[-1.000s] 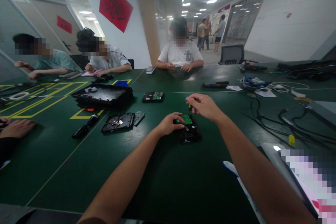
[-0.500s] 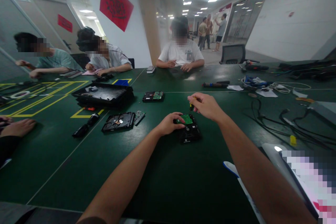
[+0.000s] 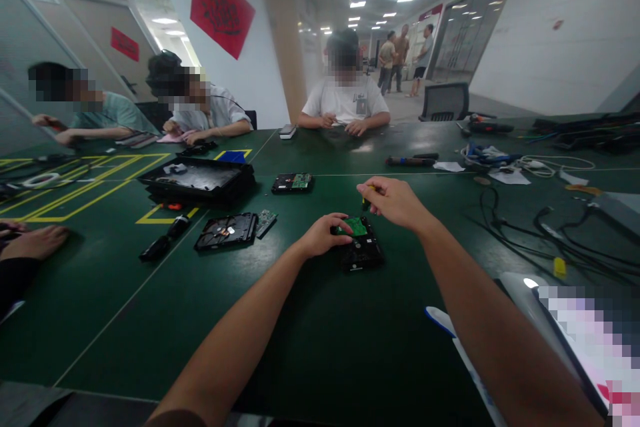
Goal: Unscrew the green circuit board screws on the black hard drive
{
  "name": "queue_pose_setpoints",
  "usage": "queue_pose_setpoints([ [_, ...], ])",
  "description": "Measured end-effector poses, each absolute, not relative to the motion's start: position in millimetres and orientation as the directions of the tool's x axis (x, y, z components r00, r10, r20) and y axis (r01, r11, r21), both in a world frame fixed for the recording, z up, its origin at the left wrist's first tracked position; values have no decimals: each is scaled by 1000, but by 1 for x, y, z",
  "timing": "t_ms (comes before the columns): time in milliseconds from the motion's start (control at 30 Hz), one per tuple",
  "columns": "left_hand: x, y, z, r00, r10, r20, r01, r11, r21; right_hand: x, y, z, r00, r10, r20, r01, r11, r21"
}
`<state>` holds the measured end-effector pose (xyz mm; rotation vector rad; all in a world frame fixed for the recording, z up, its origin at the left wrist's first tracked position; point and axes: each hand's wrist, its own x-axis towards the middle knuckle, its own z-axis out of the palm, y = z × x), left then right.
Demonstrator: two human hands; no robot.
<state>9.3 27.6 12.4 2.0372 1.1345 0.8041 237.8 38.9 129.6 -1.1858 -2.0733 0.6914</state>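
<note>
A black hard drive with a green circuit board lies flat on the dark green table in front of me. My left hand grips its left edge, thumb and fingers over the board's side. In my right hand is a small screwdriver with a yellow and black handle, held upright in a pinch. Its lower end points at the drive's far right corner; whether the tip touches a screw is too small to tell. To the left rest another hard drive and a loose circuit board.
A third hard drive lies farther back. Left of it stands a black tray, with a black flashlight-like object nearer. Black cables spread on the right. Co-workers sit across the table; another person's hand rests at far left.
Both hands stay at the hard drive in nearly the same pose. The screwdriver has shifted very slightly in my right hand. The view has barely moved.
</note>
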Motion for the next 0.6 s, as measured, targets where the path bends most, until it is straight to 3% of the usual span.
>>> queue_pose_setpoints([
  [400, 10, 28, 12, 433, 880, 198, 467, -406, 785, 237, 47, 122, -377, 907, 186, 423, 348, -837],
  [600, 10, 29, 11, 438, 874, 210, 474, -423, 773, 238, 44, 125, -408, 893, 192, 435, 375, -818],
])
